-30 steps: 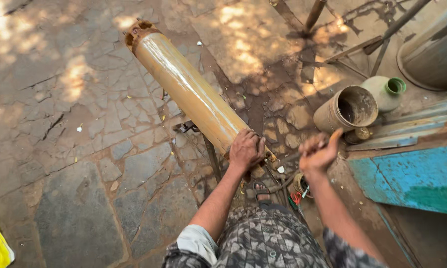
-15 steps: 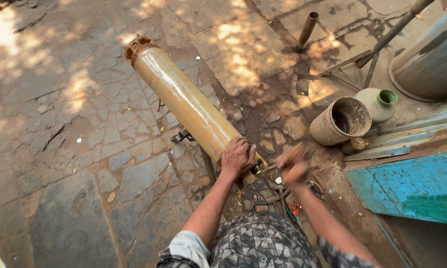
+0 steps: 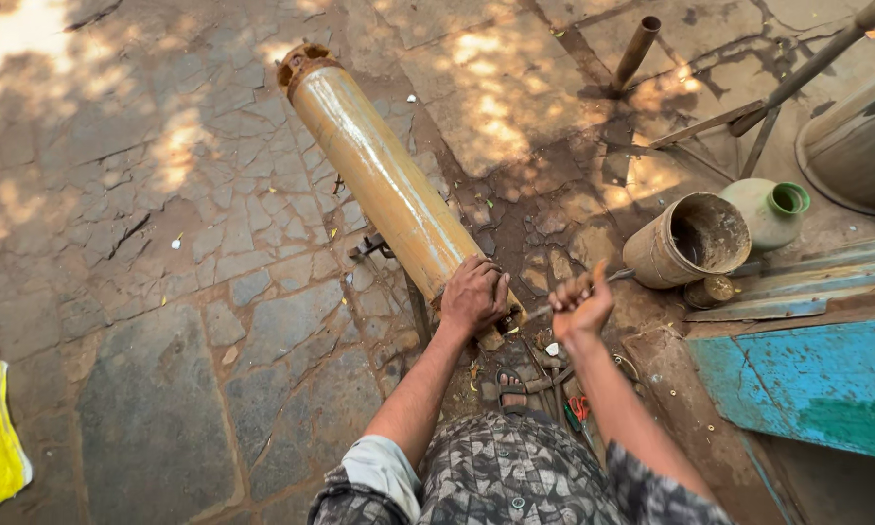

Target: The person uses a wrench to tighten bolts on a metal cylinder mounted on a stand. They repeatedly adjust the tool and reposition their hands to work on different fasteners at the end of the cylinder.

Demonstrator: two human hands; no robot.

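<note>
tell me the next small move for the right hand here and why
Probably bring the right hand down so the thin metal tool it grips meets the near end of the long yellow cylinder. The left hand already rests on that end, steadying it, and the tool's tip points at the spot beside it.

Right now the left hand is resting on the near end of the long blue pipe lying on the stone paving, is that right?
Not quite. The head view shows the long pipe is yellowish tan, not blue. The rest holds: the left hand rests on its near end, and the pipe lies on the stone paving.
</note>
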